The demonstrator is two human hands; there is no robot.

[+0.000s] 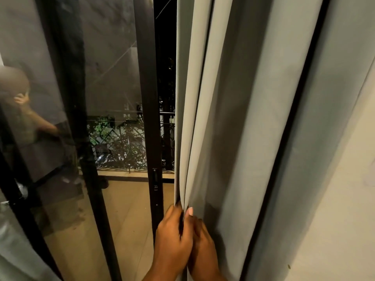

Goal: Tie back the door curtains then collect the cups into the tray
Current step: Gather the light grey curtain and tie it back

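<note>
Curtain edge is pinched in both left hand and right hand grips.

So the curtain is a plain grey-green one, hanging in long vertical folds over the right side of the glass door. Its left edge is bunched into tight pleats low down, pinched between both hands. No cups or tray in view.

Curtain right — door left.
</note>
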